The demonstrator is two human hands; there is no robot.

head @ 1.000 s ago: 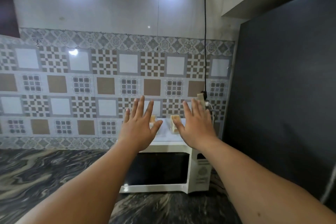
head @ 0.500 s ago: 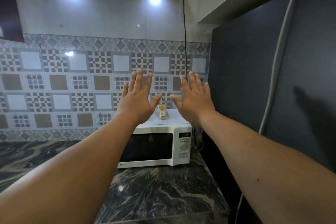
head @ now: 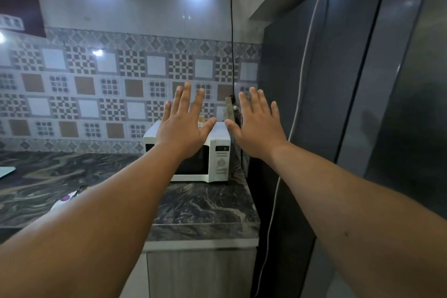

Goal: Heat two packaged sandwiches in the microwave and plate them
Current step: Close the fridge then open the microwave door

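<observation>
A white microwave [head: 219, 162] stands with its door closed at the back right corner of the dark marble counter [head: 205, 205]. On its top, a small part of a packaged sandwich [head: 201, 120] peeks out between my hands; the rest is hidden. My left hand [head: 183, 126] and my right hand [head: 257, 126] are both held up in the air in front of the microwave, palms forward, fingers straight and spread, holding nothing.
A tall dark fridge [head: 362, 104] fills the right side, with a pale cable [head: 300, 104] running down it. A black cord [head: 231, 31] hangs down the tiled wall to a plug behind the microwave. A white plate edge [head: 64, 201] shows on the counter at left.
The view has pulled back from the microwave, which now looks smaller and farther. Both hands stay raised and spread. The counter's front edge and the cabinet below have come into view.
</observation>
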